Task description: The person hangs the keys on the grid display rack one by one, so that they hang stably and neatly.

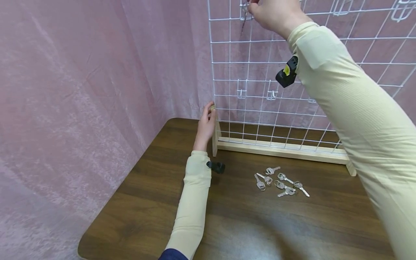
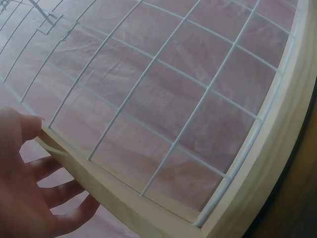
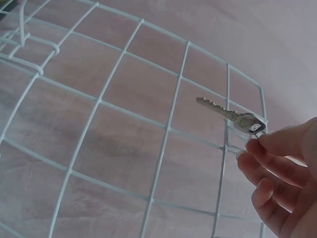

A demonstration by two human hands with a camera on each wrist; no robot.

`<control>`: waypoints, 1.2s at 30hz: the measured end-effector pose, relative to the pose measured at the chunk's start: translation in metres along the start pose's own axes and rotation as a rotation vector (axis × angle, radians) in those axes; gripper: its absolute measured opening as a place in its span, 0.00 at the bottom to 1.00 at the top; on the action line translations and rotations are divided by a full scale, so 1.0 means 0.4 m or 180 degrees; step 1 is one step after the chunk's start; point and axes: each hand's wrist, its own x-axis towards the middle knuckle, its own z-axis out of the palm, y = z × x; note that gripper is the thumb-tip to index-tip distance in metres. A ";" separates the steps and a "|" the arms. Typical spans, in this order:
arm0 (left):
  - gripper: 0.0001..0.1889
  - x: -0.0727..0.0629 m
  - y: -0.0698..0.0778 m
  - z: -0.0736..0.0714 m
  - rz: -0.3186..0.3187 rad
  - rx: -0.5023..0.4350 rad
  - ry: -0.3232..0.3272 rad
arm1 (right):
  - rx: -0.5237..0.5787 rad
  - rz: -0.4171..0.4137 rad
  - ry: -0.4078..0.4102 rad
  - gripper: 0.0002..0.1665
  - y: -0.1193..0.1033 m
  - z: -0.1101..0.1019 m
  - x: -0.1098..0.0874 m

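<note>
At the upper left of the white wire grid (image 1: 248, 62), my right hand (image 1: 276, 12) pinches a metal key by its small ring. In the right wrist view the key (image 3: 241, 118) points its toothed blade left, in front of the wires, with thumb and forefinger at the ring. A white hook on the grid lies right behind those fingers in the head view. Lower down, my left hand (image 1: 206, 124) grips the top of the stand's wooden side post (image 2: 104, 198), thumb on one side and fingers round the other.
Several loose keys (image 1: 286, 178) with rings lie on the brown wooden table (image 1: 156, 173) before the stand. More white hooks (image 1: 272, 95) hang on the grid, some along the top. A wooden base bar (image 1: 279, 150) runs under it, and a pink curtain (image 1: 97, 72) hangs behind.
</note>
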 end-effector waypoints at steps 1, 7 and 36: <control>0.24 0.001 0.000 0.001 0.0002 -0.0004 0.0003 | -0.0009 -0.0025 -0.0004 0.25 0.000 -0.003 -0.001; 0.24 0.004 0.001 0.007 0.0012 -0.0034 -0.0028 | 0.0025 -0.0088 -0.0013 0.27 0.003 -0.031 -0.029; 0.21 0.017 -0.021 -0.044 0.0020 -0.0169 0.0139 | 0.0555 -0.0885 -0.0507 0.13 0.047 0.113 -0.376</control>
